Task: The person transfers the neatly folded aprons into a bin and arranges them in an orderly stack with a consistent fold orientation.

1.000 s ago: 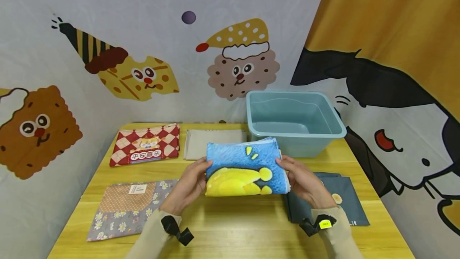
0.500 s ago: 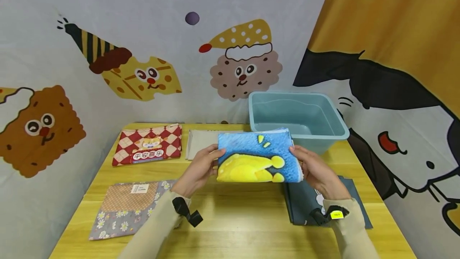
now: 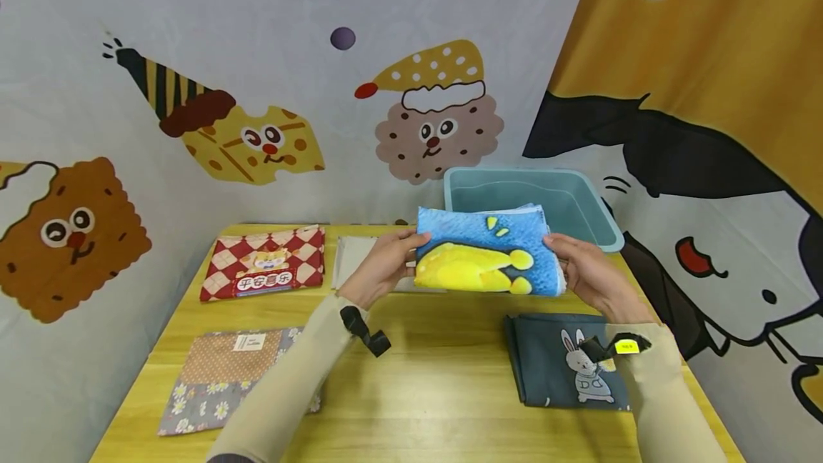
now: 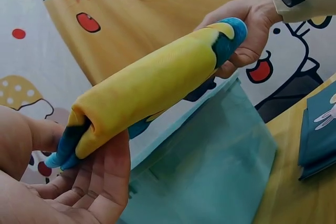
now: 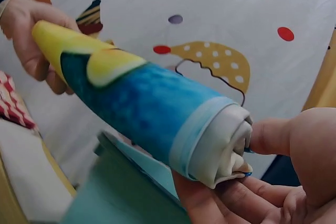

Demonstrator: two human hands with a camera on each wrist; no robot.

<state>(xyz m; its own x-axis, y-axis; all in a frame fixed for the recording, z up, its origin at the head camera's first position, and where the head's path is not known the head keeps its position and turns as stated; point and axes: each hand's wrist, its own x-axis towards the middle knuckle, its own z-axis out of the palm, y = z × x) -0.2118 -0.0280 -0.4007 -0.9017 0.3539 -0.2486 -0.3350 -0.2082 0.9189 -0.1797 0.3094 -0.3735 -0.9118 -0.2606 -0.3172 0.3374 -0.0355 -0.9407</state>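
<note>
A folded blue cloth with a yellow print (image 3: 476, 263) is held up in the air between both hands, in front of the light blue plastic bin (image 3: 598, 223). My left hand (image 3: 386, 263) pinches its left end, thumb on the near face and fingers behind. At the other end my right hand (image 3: 594, 274) grips it the same way. In the right wrist view the cloth's white inner layers (image 5: 223, 145) show at the end by the right fingers. The left wrist view shows the rounded yellow fold (image 4: 147, 85) along its lower edge.
On the wooden table (image 3: 418, 377) lie a red checked folded cloth (image 3: 263, 263), a floral grey one (image 3: 218, 377), a pale folded one (image 3: 350, 252) partly behind the left hand, and a dark one with a rabbit (image 3: 546, 363). A printed curtain (image 3: 257, 56) hangs behind.
Both hands have carried the blue and yellow cloth up, forward and to the right, from over the table's middle to before the bin. The other cloths stay put.
</note>
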